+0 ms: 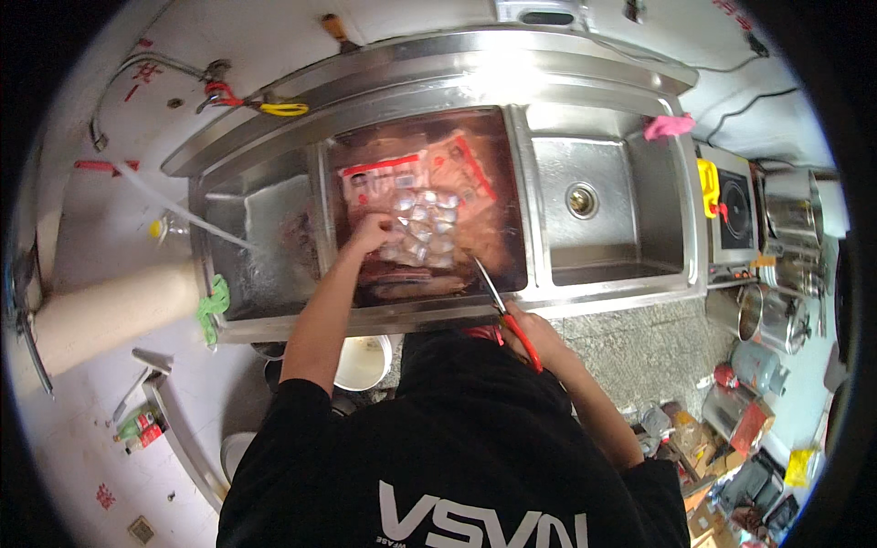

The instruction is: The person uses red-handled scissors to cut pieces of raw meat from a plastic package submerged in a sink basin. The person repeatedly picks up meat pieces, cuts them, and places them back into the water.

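My left hand (375, 233) has its fingers on the left edge of a shiny clear plastic pack (426, 226) in the middle basin of a steel sink. My right hand (534, 332) grips red-handled scissors (514, 322) near the basin's front edge, the blades pointing up and left towards the pack. Behind the pack lie plastic packets with red edges, one on the left (384, 179) and one on the right (466, 171). The middle basin holds reddish liquid. What the clear pack contains is too blurred to name.
Water from a hose runs into the left basin (274, 205). The right basin (582, 164) has a round drain. A green cloth (214, 308) hangs at the left rim, a pink cloth (668, 127) at the right. Beside the sink stands an induction cooker (736, 198); a white bucket (363, 363) is below.
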Demonstrator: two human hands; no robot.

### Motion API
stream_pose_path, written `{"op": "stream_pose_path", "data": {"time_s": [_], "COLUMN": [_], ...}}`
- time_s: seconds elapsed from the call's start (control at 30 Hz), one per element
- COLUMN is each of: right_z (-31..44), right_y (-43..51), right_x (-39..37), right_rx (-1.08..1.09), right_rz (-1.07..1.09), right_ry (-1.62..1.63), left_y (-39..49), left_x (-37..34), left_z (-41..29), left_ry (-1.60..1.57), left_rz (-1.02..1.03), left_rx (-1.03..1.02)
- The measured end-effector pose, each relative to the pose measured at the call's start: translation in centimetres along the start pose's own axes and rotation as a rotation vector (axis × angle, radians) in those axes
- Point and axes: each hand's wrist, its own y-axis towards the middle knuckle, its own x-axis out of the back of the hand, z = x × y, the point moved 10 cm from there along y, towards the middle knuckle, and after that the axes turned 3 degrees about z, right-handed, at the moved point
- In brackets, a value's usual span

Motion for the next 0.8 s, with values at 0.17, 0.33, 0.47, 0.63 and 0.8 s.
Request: {"op": "stream_pose_path", "data": {"time_s": [0.17,0.33,0.47,0.63,0.8], "right_z": [0.8,1.8,2.4,3.0,4.3], "right_y": [-0.1,0.0,0.6,1.8,3.5], "right_x": [0.0,0.4,0.2,-0.5,-0.9], "right_rx": [-0.023,0.032,0.141,0.128,0.122], "right_rz": [0.007,0.022,-0.01,0.112,0.255], "right_ry": [-0.043,-0.038,-0.038,0.048,0.143], "left_y": [-1.0,-4.0,-9.0,-11.9,-14.7], "left_x": [-0.6,1.6,5.7,6.4,3.5], "left_z": [-1.7,-2.1,-6.8,-8.6,-16.5], "left_ry": [0.546,0.35,0.412,-0.072,-0.504], "left_rz": [-0.165,-0.31,-0.617,-0.336,-0.095], "left_rx": [-0.025,0.256,-0.134,-0.126,-0.334]}}
